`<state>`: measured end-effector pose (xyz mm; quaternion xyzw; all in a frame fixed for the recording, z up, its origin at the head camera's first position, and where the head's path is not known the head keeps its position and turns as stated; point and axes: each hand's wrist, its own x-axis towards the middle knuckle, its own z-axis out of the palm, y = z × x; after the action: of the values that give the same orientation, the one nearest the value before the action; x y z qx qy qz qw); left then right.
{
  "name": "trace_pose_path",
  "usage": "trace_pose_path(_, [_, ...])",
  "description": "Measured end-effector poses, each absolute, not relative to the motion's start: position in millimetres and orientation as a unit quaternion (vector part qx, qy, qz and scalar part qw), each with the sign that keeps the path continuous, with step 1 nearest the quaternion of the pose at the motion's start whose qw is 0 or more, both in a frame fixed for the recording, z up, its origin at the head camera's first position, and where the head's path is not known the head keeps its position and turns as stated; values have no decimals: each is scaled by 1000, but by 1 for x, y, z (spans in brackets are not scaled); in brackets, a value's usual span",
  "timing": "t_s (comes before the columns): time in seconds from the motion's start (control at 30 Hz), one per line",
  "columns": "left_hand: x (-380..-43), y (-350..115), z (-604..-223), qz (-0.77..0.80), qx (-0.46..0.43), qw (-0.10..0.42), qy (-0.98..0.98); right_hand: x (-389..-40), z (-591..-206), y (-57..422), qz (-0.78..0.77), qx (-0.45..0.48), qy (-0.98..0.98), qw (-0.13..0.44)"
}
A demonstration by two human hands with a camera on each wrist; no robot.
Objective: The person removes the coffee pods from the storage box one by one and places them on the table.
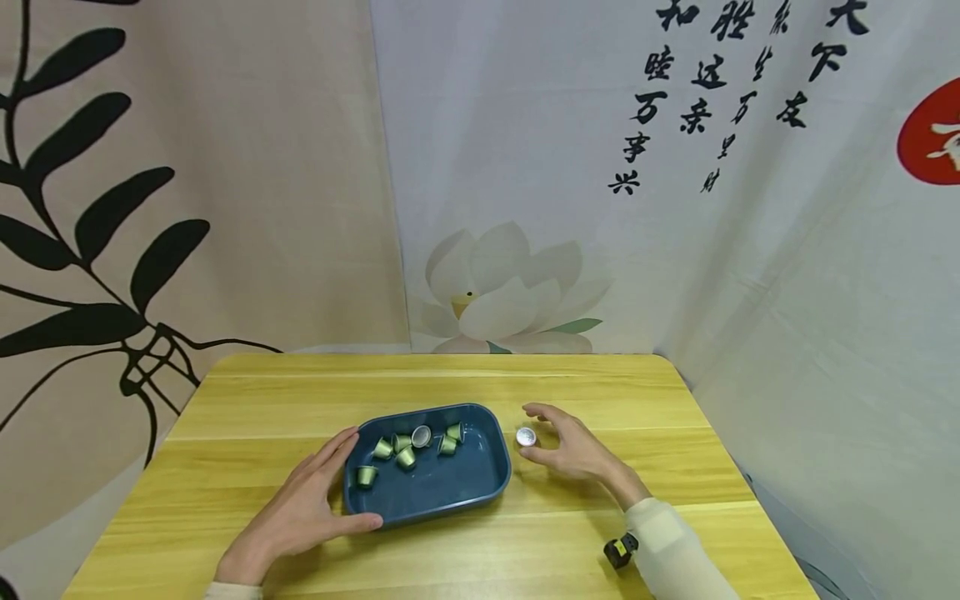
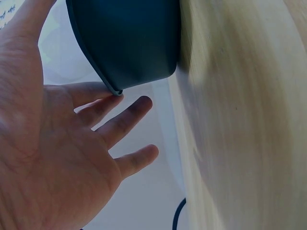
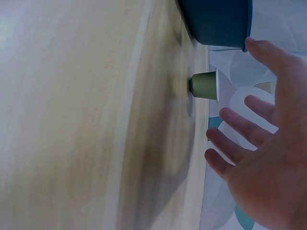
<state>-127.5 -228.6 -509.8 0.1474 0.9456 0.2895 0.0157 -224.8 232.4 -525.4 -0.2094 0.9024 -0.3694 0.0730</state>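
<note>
I count eight capsules (image 1: 406, 458): seven are in the one blue tray (image 1: 450, 493), and one loose capsule (image 1: 526, 437) is outside, on the table (image 1: 570, 542). Inside the tray, one capsule sits alone at nine o'clock, four are grouped from ten to twelve o'clock, and two are close together between one and two o'clock.

Each capsule is small and green, like a little cup, narrower at the base. The loose capsule stands upright on its narrow end, with its pale, silvery round face upward. It is between two and three o'clock of the tray, just beside it but apart.

My left hand (image 1: 315, 504) is spread wide, with fingers rather straight, at eight to nine o'clock of the tray; fingertips and thumb touch its rim. My right hand (image 1: 573, 446) is at three o'clock of the loose capsule, thumb and fingers wide apart around it. It has hold of nothing; whether my thumb touches the capsule I cannot tell.
</note>
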Motion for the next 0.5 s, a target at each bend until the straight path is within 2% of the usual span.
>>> trace_pose_path(0.5, [-128,-229,-509,301,145,28,942,-217,-503,228,-339,-230,911,45])
